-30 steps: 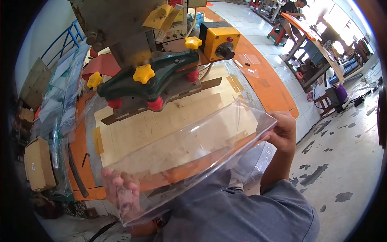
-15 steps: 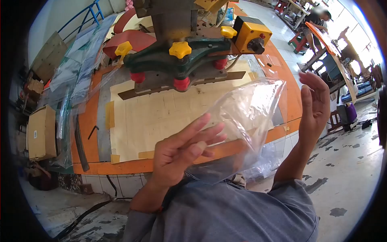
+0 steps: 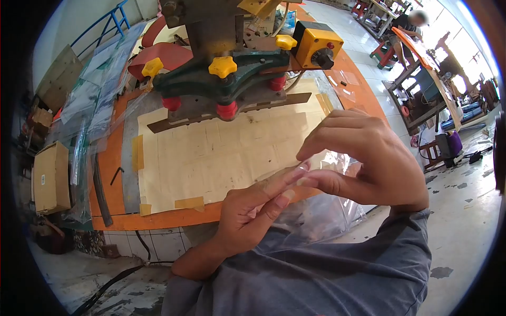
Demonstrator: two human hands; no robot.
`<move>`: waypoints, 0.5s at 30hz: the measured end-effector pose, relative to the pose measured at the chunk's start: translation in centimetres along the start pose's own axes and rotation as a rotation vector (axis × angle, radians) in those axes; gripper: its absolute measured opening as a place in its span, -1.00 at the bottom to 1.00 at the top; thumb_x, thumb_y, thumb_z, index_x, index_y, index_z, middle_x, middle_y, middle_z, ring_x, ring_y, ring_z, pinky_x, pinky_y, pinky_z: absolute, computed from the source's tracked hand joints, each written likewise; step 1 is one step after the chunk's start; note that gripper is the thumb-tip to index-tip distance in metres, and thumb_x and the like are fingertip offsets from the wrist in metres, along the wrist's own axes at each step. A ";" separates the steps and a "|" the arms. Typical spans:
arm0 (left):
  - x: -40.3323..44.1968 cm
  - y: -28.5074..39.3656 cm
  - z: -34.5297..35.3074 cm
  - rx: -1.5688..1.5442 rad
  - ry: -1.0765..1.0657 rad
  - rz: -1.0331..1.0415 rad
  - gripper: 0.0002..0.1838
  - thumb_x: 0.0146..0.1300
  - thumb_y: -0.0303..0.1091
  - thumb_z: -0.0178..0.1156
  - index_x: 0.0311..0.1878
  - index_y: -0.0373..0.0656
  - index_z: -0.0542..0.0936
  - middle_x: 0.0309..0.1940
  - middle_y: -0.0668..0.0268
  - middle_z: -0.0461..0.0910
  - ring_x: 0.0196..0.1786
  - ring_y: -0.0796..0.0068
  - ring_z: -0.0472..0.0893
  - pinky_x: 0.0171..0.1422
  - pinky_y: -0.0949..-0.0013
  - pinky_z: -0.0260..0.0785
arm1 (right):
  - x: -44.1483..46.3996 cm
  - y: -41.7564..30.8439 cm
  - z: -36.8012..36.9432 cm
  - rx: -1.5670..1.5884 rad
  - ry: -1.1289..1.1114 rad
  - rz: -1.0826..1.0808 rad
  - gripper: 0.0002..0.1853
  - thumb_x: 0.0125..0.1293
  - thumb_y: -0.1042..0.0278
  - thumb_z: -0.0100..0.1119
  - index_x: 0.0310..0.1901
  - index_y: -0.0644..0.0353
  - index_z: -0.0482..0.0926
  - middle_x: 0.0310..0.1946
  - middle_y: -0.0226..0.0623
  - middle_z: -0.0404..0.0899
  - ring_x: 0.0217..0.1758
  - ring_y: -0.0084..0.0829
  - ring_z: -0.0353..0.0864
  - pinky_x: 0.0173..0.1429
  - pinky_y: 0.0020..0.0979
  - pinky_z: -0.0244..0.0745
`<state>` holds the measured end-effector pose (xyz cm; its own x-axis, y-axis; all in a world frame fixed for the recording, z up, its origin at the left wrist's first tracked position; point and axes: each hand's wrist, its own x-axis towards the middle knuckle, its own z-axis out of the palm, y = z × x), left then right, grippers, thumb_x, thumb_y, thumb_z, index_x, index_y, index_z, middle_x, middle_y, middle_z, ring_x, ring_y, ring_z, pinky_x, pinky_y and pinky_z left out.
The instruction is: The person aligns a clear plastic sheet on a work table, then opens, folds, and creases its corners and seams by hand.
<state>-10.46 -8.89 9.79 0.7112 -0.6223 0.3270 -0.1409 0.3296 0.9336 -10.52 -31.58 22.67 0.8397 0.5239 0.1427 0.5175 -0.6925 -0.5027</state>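
Up close, the fingers of the right hand (image 3: 374, 163) curl round to meet the thumb, right at the fingertips of the left hand (image 3: 240, 218), whose forefinger and thumb lie nearly together. Whether a thin edge of film is caught between them, I can't tell (clear stuff hides well in this light).

The clear plastic (image 3: 329, 216) sits just beneath and behind the hands, between the near edge of the table (image 3: 158, 221) and the person's grey shirt (image 3: 316, 274). I'd judge the work partway: the plastic is within reach and the hands are busy over it, but it isn't spread flat, and I can make out no finished seam or edge. How much is left, I couldn't say. It looks limp, glossy and creased, with bright glints beyond the right hand; perhaps there's more than one layer.

Farther out, a pale sheet (image 3: 221, 152) is taped to the table, with the machine's metal bar (image 3: 279, 104) over its far part, below the yellow knobs (image 3: 222, 67).
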 end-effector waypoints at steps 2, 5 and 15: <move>0.1 -0.4 0.1 0.011 -0.002 0.027 -0.57 0.58 -0.51 0.06 0.46 -0.30 0.48 0.42 0.06 0.54 0.45 0.31 0.53 0.54 0.31 0.30 | -0.1 -0.2 0.0 -0.017 0.011 -0.024 -0.72 0.21 0.29 0.52 -0.18 0.30 0.70 -0.26 -0.14 0.73 -0.15 -0.09 0.73 -0.03 -0.21 0.57; 0.2 -1.1 0.6 0.001 0.006 0.054 -0.57 0.56 -0.53 0.08 0.45 -0.28 0.49 0.40 0.06 0.56 0.44 0.30 0.54 0.53 0.31 0.31 | -0.3 -0.5 0.1 -0.023 0.017 -0.028 -0.78 0.20 0.38 0.49 -0.18 0.28 0.69 -0.28 -0.16 0.72 -0.16 -0.11 0.73 -0.03 -0.23 0.57; -0.3 -0.8 0.9 0.105 0.028 0.007 -0.59 0.51 -0.59 0.13 0.39 -0.32 0.51 0.31 -0.02 0.61 0.32 0.28 0.64 0.43 0.26 0.47 | -0.9 -1.1 0.9 -0.114 0.111 -0.029 -0.85 0.16 0.47 0.47 -0.25 0.25 0.70 -0.32 -0.23 0.73 -0.20 -0.20 0.73 -0.07 -0.25 0.57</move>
<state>-11.16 -9.62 9.04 0.7291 -0.5994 0.3304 -0.2161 0.2564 0.9421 -11.97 -30.85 22.31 0.8341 0.4906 0.2520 0.5515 -0.7333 -0.3976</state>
